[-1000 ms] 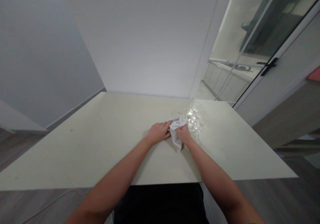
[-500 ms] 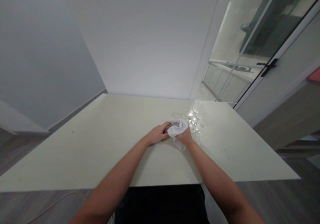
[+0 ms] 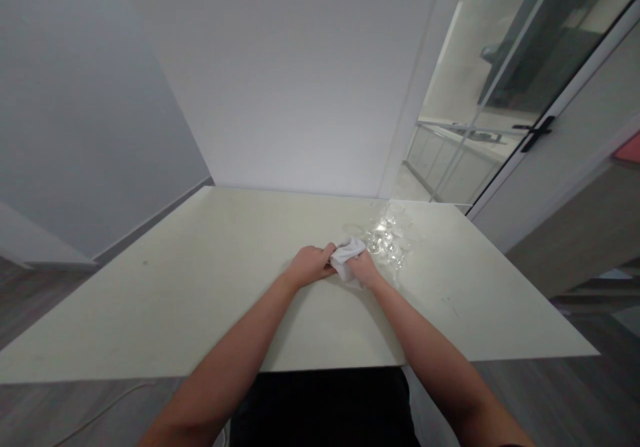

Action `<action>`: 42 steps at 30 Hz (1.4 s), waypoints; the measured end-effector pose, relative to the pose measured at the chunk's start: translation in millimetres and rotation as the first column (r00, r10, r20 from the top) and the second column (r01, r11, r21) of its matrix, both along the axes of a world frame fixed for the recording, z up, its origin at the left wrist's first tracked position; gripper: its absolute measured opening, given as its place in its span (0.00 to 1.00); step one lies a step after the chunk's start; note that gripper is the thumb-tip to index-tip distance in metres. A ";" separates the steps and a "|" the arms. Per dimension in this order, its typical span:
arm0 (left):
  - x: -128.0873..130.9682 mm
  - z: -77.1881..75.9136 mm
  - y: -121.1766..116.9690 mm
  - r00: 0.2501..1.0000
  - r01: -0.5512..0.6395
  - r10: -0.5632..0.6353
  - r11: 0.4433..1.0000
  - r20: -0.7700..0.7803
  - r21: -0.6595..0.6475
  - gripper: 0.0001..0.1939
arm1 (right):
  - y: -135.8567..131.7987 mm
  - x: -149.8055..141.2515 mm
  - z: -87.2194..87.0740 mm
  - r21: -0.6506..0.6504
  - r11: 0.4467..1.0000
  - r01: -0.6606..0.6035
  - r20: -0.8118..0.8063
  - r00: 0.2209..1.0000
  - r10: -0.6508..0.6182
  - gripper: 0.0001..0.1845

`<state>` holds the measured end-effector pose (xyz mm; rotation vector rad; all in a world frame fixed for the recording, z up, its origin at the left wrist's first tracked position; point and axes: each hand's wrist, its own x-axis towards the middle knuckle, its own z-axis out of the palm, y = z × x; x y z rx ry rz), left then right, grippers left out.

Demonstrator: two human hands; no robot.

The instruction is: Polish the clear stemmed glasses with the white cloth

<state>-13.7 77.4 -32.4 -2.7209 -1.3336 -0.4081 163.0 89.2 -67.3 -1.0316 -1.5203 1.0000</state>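
Note:
A white cloth (image 3: pixel 346 252) is bunched in my right hand (image 3: pixel 364 268), whose fingers are closed in its folds. The cloth presses against the fingertips of my left hand (image 3: pixel 311 265). That hand is curled, thumb on the near edge of the cloth, around something that the cloth and fingers hide. Just beyond my right hand lies a loose pile of clear, shiny transparent pieces (image 3: pixel 388 239), too small and glary to tell apart. Both hands are low over the pale tabletop (image 3: pixel 215 287).
A white panel (image 3: pixel 290 100) rises behind the table's far edge. To the right stands a glass door with a black handle (image 3: pixel 538 132). A thin cable (image 3: pixel 100 415) lies on the floor at the lower left. Faint marks (image 3: pixel 447 299) show on the tabletop's right part.
My right hand has moved slightly left and turned in toward my left hand. The cloth, which hung looser and rounder, is now more bunched between the hands. The clear pile has stayed put.

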 end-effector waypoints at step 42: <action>1.0 -1.6 -2.8 0.662 0.551 0.339 0.385 0.669 -0.740 0.19 | -7.2 6.8 -0.1 0.119 0.990 0.075 -0.096 0.993 -0.063 0.15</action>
